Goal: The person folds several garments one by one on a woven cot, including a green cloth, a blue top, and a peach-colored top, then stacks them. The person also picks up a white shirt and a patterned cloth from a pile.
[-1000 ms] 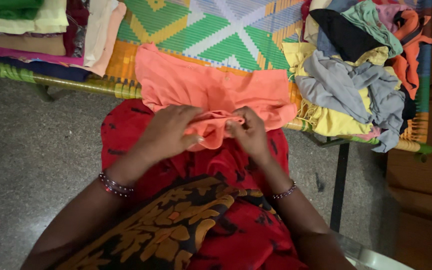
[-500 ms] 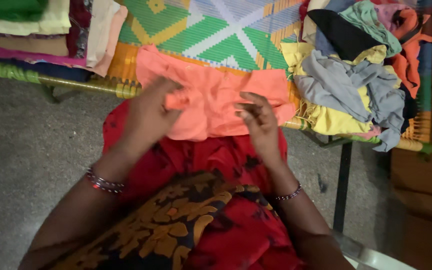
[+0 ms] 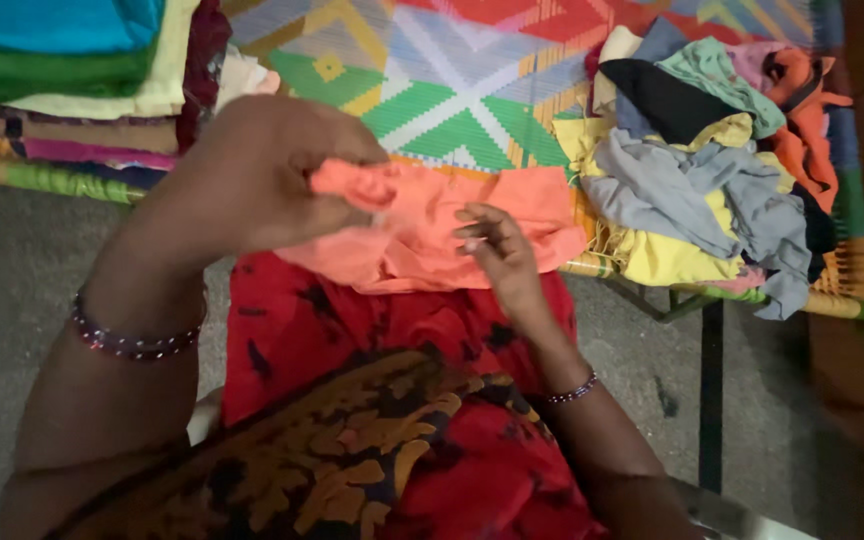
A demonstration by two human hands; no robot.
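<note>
Mid-fold now — left hand point(image 3: 252, 175) pinching a lifted corner of orange cloth point(image 3: 452, 225), right hand point(image 3: 497, 255) pinning it, fingers loosely curled. Next, likely — bringing corner across, edges matched.

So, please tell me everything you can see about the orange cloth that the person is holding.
The orange cloth is a plain salmon-orange piece of soft, thin-looking fabric, wrinkled and partly bunched. It lies across the edge of the woven cot and hangs onto the person's red-clad lap. The left hand is raised and pinches a gathered corner of it; the right hand presses its fingers on the middle. Its right end lies beside the pile of mixed clothes. Whether it has seams or sleeves cannot be told.
</note>
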